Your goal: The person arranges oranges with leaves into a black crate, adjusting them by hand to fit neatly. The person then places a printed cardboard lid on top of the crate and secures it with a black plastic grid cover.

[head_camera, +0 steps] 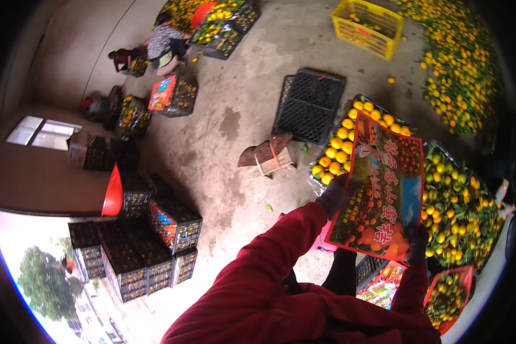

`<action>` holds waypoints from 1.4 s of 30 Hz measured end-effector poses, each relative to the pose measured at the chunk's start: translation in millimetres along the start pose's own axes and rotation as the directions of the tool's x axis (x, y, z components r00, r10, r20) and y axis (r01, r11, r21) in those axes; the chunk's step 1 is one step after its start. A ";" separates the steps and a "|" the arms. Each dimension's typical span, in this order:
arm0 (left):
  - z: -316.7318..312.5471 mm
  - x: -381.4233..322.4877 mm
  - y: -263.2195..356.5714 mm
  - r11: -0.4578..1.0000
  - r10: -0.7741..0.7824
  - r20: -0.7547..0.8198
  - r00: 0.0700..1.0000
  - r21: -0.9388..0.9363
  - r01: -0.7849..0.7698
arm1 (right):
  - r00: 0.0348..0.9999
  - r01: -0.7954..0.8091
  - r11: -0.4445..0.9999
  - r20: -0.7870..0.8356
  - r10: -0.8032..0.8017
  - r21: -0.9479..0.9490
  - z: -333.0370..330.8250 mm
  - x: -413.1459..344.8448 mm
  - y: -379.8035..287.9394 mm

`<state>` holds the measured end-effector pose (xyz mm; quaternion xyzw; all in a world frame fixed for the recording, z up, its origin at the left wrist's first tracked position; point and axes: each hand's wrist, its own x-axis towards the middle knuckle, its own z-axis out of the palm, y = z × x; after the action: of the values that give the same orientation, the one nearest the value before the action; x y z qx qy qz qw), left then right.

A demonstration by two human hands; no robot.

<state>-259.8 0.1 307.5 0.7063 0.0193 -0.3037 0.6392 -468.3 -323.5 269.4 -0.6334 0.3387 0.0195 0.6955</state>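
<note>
My gloved left hand (336,195) grips the left edge of a printed fruit-box cover sheet (380,189) with a red border. At the sheet's lower right edge, my gloved right hand (417,244) holds it too. Pictures of fruit and large printed characters cover the sheet, which is held tilted and nearly flat. Beneath its far part stands a plastic-lined crate of mandarins (340,144), the fruit set in neat rows. The sheet hides part of that crate. Right of it lies a crate heaped with leafy mandarins (460,210).
Nested black plastic crates (311,105) stand beyond a wooden stool (266,159). A yellow basket (365,30) and a mandarin pile (460,73) are farther off. Filled crates (133,258) are stacked left. A red basin (449,296) sits near my right arm. People (167,43) crouch at upper left.
</note>
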 end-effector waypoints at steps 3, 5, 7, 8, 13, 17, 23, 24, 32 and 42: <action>-42.8 28.4 -1.5 0.990 -0.057 -0.087 0.995 0.127 0.068 | 0.997 -0.081 0.953 -0.032 0.075 -0.291 54.9 36.4 -35.8; -85.4 66.2 12.8 0.890 0.229 -0.098 0.968 0.425 -0.168 | 0.995 0.061 0.960 -0.059 -0.080 -0.273 98.2 64.5 -71.5; -127.8 112.6 49.2 0.683 0.545 -0.036 0.838 0.599 -0.419 | 0.957 0.191 0.937 -0.155 -0.244 -0.292 135.2 97.5 -113.1; -145.0 132.3 74.2 0.616 0.596 -0.067 0.800 0.677 -0.402 | 0.923 0.307 0.928 -0.170 -0.344 -0.211 147.8 113.1 -134.3; -186.7 197.4 187.9 0.930 0.359 0.012 0.933 -0.090 -0.356 | 0.761 0.608 0.794 -0.286 -0.582 0.004 195.6 167.4 -217.0; -197.6 230.3 133.6 0.840 0.401 0.253 0.881 0.281 -0.463 | 0.834 0.376 0.886 -0.319 -0.451 -0.270 226.5 184.9 -186.5; -191.4 251.5 -83.5 0.839 0.202 0.028 0.979 0.512 -0.187 | 0.834 -0.004 0.863 -0.478 -0.276 -0.506 246.3 180.3 6.9; -184.4 252.4 -114.2 0.863 0.078 -0.044 0.996 0.502 -0.045 | 0.832 -0.023 0.897 -0.506 -0.227 -0.441 246.2 179.1 38.0; -170.1 227.2 -227.1 0.812 -0.005 -0.209 0.978 0.570 0.126 | 0.896 -0.234 0.906 -0.440 0.060 -0.353 230.0 187.1 131.6; -173.2 247.2 -213.3 0.623 -0.061 -0.248 0.967 0.748 0.231 | 0.959 -0.280 0.664 -0.241 0.152 -0.693 220.9 210.7 129.2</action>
<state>-76.9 108.0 5.1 0.9336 0.0091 -0.2621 0.2441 -266.4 -185.2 45.7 -0.8095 0.4318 0.1819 0.3537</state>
